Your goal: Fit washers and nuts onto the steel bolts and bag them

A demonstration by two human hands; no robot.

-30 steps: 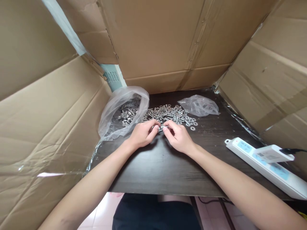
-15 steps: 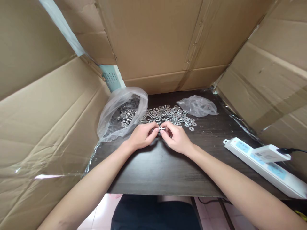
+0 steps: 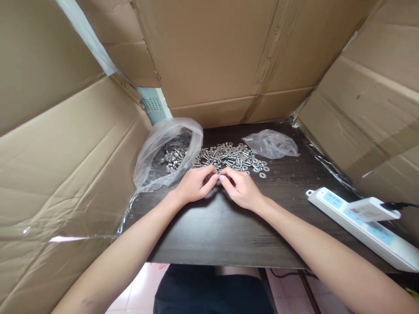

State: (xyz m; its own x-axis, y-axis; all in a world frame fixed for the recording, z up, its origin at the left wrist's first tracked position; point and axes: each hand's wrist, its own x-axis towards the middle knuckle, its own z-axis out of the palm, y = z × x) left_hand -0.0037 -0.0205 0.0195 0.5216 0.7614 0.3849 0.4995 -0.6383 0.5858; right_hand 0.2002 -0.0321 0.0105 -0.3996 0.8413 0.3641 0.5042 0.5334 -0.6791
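My left hand [image 3: 195, 184] and my right hand [image 3: 240, 186] meet fingertip to fingertip over the dark table [image 3: 229, 226]. Both pinch one small metal bolt [image 3: 219, 176], mostly hidden by the fingers. Just beyond them lies a loose pile of silver bolts, nuts and washers [image 3: 231, 158]. To the left an open clear plastic bag [image 3: 163, 157] holds more bolts. A smaller crumpled clear bag [image 3: 272, 144] lies at the back right.
Cardboard walls [image 3: 65, 144] close in the table on the left, back and right. A white power strip [image 3: 360, 222] with a plugged-in adapter lies at the right edge. My dark-clothed lap shows below the table's front edge.
The hands stay together at the same spot. The fingers have closed further over the small bolt, so less of it shows than before.
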